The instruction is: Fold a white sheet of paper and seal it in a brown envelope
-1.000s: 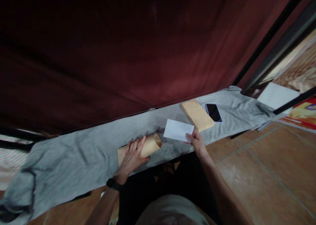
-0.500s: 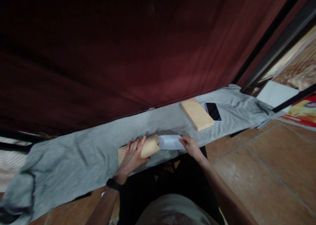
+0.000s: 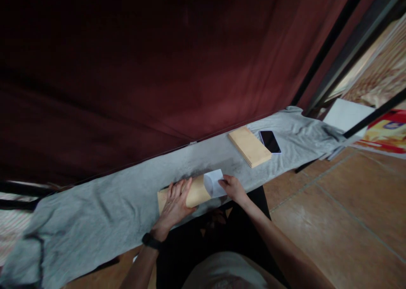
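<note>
A brown envelope (image 3: 198, 192) lies on the grey cloth (image 3: 104, 208) in front of me. My left hand (image 3: 175, 202) rests on it with fingers stretched out, pressing it flat. My right hand (image 3: 233, 187) pinches a folded white paper (image 3: 213, 183), whose left part is inside the envelope's open end. A black watch sits on my left wrist.
A stack of brown envelopes (image 3: 249, 146) and a dark phone (image 3: 270, 141) lie on the cloth to the right. A dark red curtain (image 3: 158, 60) hangs behind. White sheets (image 3: 347, 114) sit at the far right, above a tiled floor (image 3: 345, 213).
My right hand carried the white paper leftward from beside the envelope stack and slid it into the open end of the brown envelope. My left hand stayed on the envelope.
</note>
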The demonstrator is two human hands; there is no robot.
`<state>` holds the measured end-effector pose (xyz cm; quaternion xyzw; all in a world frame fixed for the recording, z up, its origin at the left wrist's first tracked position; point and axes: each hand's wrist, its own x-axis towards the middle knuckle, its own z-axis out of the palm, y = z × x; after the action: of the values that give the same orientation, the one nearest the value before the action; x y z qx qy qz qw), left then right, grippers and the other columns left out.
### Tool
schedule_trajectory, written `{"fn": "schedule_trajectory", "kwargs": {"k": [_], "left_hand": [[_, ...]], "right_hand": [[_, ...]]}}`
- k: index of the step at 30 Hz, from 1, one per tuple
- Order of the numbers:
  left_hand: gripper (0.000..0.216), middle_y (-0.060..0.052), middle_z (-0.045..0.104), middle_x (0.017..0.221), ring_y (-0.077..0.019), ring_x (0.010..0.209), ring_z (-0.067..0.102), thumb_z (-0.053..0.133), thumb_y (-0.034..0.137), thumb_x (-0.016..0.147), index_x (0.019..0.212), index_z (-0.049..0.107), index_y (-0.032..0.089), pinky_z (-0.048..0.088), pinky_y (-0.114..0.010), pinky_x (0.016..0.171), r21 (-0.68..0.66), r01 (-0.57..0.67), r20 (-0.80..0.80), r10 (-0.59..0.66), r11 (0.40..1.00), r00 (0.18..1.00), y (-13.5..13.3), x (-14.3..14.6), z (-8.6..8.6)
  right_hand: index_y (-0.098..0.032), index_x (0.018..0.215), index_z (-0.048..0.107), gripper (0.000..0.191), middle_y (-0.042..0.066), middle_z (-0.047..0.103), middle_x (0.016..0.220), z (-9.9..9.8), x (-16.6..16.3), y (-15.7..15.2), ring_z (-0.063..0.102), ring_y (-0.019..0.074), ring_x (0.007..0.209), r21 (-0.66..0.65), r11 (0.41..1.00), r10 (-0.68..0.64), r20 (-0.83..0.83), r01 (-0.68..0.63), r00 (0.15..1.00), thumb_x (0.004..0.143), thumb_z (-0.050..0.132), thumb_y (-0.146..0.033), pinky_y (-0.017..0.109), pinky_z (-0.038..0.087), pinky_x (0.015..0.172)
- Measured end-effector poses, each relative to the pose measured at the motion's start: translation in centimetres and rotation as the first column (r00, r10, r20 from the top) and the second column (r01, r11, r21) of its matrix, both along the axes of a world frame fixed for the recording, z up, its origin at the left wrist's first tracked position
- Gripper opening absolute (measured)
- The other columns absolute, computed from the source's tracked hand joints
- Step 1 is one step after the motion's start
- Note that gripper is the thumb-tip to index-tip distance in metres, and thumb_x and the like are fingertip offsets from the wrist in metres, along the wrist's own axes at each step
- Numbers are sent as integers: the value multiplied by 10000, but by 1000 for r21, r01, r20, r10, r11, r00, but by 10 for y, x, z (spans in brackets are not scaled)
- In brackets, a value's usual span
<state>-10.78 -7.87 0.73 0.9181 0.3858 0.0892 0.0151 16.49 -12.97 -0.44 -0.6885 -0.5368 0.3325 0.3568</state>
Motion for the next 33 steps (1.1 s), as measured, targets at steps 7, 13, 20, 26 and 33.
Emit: {"fn": "schedule_trajectory", "kwargs": {"k": [7,13,20,26,33], "left_hand": [[1139,-165,438,1475,-371,1384,415,758,430,698,1591,84,217,213,-584,1193,-16,16,19,-16,1000,1000,-2,9,6],[1094,-156,475,1444,-374,1379,433,739,355,729,1589,71,254,290,-570,1157,-111,30,12,-29,993,1000,-1,12,7],[1249,-200,131,1663,-405,1515,183,811,463,657,1597,19,247,218,-617,1184,-223,93,-45,-106,970,993,18,4,-2],[1277,-175,371,1564,-366,1461,331,837,463,624,1602,44,253,186,-598,1204,-246,181,-70,-203,952,977,35,15,3],[1229,-155,448,1479,-372,1403,404,803,434,657,1600,38,247,200,-604,1197,-186,163,-19,-169,969,985,31,20,6]], "right_hand": [[-183,830,729,248,33,703,746,5,-35,-1,636,162,727,-15,1000,-2,55,3,998,947,517,-236,221,417,661],[-193,798,749,278,99,713,881,1,-44,1,618,228,1015,0,1000,-1,116,1,993,969,532,-220,295,440,931],[-183,842,749,247,91,735,954,-10,-43,5,667,194,938,-75,997,-7,122,16,992,964,534,-185,250,458,838],[-200,877,762,275,65,772,908,-10,-49,10,704,169,829,-116,993,-4,97,15,995,978,507,-217,209,433,688],[-208,797,757,271,66,775,847,-7,-52,11,712,182,782,-143,988,-51,103,65,993,949,536,-246,213,435,649]]}}
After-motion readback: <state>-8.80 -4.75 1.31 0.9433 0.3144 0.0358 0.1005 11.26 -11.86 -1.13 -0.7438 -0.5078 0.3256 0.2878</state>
